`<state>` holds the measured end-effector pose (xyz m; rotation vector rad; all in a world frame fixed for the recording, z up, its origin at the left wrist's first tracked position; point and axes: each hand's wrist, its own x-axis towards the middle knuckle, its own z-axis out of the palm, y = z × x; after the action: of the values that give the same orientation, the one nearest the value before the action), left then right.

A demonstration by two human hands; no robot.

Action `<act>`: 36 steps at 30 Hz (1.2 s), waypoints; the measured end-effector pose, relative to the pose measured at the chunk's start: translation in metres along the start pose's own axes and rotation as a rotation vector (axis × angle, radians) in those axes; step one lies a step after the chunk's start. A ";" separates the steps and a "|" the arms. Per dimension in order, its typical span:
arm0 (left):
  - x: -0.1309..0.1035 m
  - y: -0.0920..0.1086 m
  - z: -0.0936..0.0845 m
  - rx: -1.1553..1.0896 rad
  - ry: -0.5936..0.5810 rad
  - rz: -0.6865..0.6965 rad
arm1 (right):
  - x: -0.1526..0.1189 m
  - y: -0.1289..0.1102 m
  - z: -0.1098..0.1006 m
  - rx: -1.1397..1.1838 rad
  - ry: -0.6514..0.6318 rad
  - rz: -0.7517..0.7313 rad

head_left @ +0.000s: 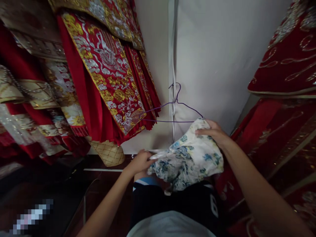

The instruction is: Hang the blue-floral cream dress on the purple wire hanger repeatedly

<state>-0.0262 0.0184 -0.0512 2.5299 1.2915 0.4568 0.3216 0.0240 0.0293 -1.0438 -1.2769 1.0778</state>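
A white garment with blue and green flowers (195, 154) hangs bunched between my two hands. My right hand (214, 131) is closed on its upper right corner, where one end of a thin purple hanger (187, 106) meets the cloth. The hanger's other end sticks out bare to the left, its hook pointing up. At the garment's lower left, my left hand (143, 161) pinches its edge near a white strap (159, 153). The cloth hides some of my fingertips.
Red skirts with gold and silver embroidery (108, 65) hang at the left, close to the hanger's left end. More dark red embroidered clothing (288, 62) hangs at the right. A pale wall (212, 49) with white cords (173, 49) stands ahead. Part of the lower left is pixelated.
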 end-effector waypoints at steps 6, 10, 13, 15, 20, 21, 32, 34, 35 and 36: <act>0.002 -0.012 -0.055 0.216 0.144 0.103 | 0.077 0.050 0.016 -0.461 0.000 -0.387; 0.014 -0.009 -0.070 0.174 0.208 0.134 | 0.107 0.071 0.027 -0.520 0.011 -0.401; 0.022 -0.006 -0.079 0.068 0.219 0.158 | 0.109 0.075 0.025 -0.538 -0.018 -0.343; 0.026 -0.004 -0.084 0.009 0.223 0.150 | 0.103 0.075 0.019 -0.549 -0.016 -0.311; 0.036 0.007 -0.088 -0.022 0.288 0.084 | 0.076 0.066 -0.005 -0.553 0.041 -0.236; 0.039 0.012 -0.090 -0.015 0.320 0.075 | 0.071 0.062 -0.009 -0.557 0.048 -0.231; 0.125 0.059 -0.115 -0.102 0.549 0.206 | 0.033 0.036 -0.002 -0.554 -0.043 -0.289; 0.130 0.051 -0.116 -0.160 0.560 0.214 | 0.025 0.034 -0.010 -0.544 -0.012 -0.335; 0.129 0.047 -0.117 -0.160 0.552 0.209 | 0.021 0.033 -0.016 -0.539 0.011 -0.350; 0.128 0.044 -0.119 -0.142 0.543 0.201 | 0.018 0.031 -0.023 -0.535 0.043 -0.366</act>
<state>0.0307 0.1087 0.0938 2.5114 1.1044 1.3007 0.3441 0.0480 0.0021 -1.1516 -1.6906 0.4387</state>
